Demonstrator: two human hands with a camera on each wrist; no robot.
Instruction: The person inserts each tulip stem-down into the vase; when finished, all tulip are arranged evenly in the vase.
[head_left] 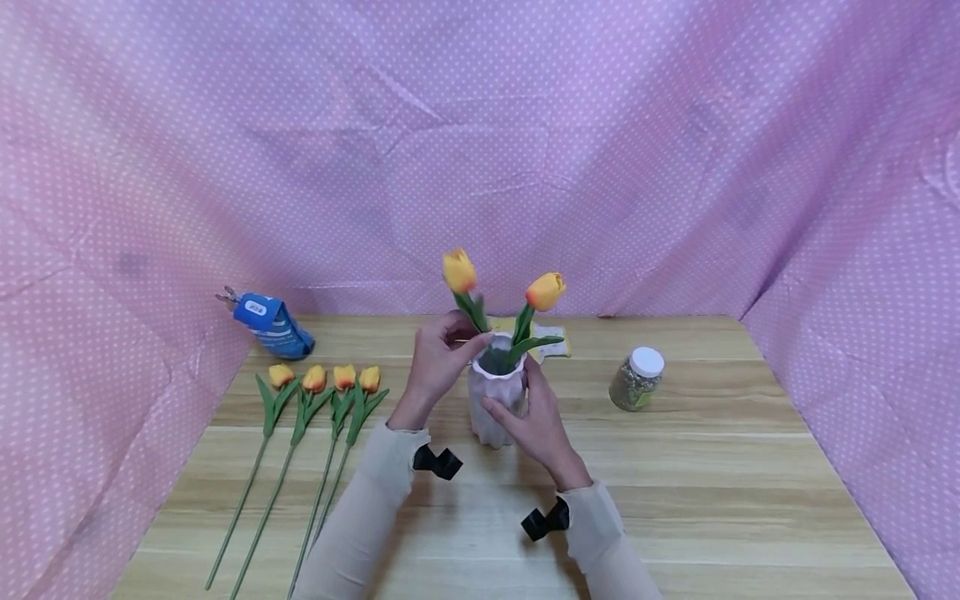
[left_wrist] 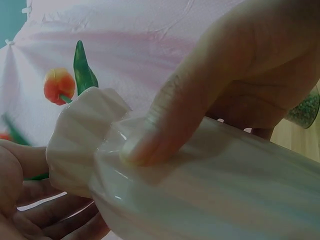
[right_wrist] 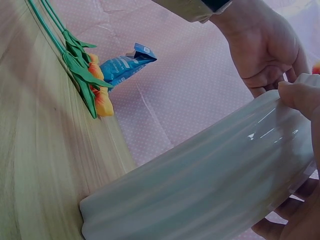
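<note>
A white fluted vase [head_left: 491,417] stands on the wooden table with two yellow-orange tulips in its mouth. My right hand [head_left: 542,421] grips it round the upper body, thumb on the near side, as the right wrist view also shows on the vase [right_wrist: 200,170]. At the rim, my left hand [head_left: 438,358] pinches the left tulip [head_left: 460,271] low on its leaves and stem; the fingertips are partly hidden. The right tulip [head_left: 546,292] leans right, clear of both hands. In the left wrist view one tulip head [left_wrist: 59,86] shows beyond the rim.
Several tulips [head_left: 315,379] lie side by side on the left of the table. Behind them is a blue bag [head_left: 281,329]. A white-lidded jar [head_left: 637,381] of small grains stands at right. A yellow-and-white packet [head_left: 553,340] lies behind the vase. Pink dotted cloth [head_left: 480,150] surrounds the table.
</note>
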